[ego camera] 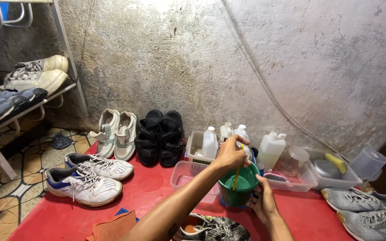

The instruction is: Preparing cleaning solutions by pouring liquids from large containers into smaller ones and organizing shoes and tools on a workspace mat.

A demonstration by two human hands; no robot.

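Observation:
A small green bucket (242, 193) with green liquid stands on a red mat (153, 187). My left hand (230, 154) is above it, fingers closed on the top of a thin yellow stick (236, 177) that dips into the liquid. My right hand (262, 201) rests against the bucket's right side, apparently steadying it. A dark patterned sneaker (215, 228) lies just in front of the bucket, between my forearms.
A clear tub (185, 175) sits left of the bucket. Behind it are white bottles (209, 142), a white jug (271, 149) and clear containers (331, 176). Black sandals (161, 136), white sneakers (86, 180) and grey shoes (362, 209) surround them. An orange cloth (112, 228) lies near me, and a shoe rack (18, 93) stands left.

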